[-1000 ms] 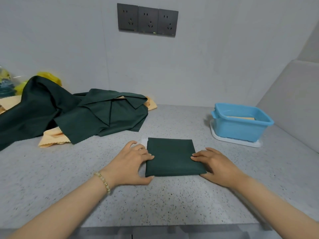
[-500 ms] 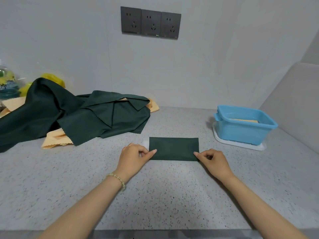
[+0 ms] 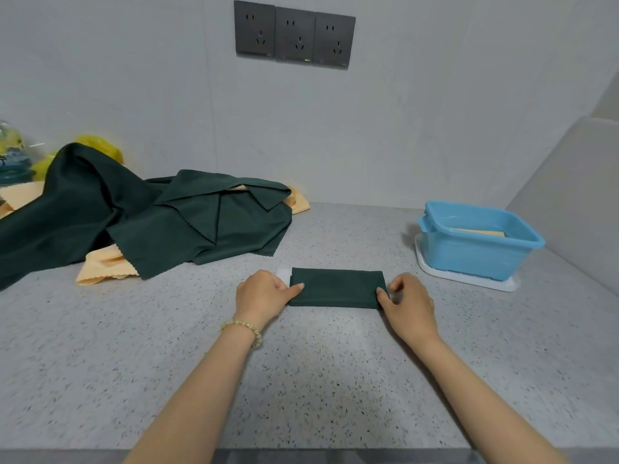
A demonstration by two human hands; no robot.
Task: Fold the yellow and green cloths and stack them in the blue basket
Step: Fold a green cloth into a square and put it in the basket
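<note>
A dark green cloth, folded into a narrow strip, lies flat on the speckled counter. My left hand pinches its left end and my right hand pinches its right end. The blue basket stands to the right on a white tray, with a folded yellow cloth lying inside it. At the back left lies a heap of unfolded green cloths with yellow cloths partly under them.
Three dark wall sockets sit above the counter. A clear bag with yellow and blue items stands at the far left. A grey slanted panel closes off the right side. The counter's front edge runs along the bottom.
The green cloth went from a wide rectangle to a narrow strip, its near half folded away from me. Both hands moved to the strip's ends.
</note>
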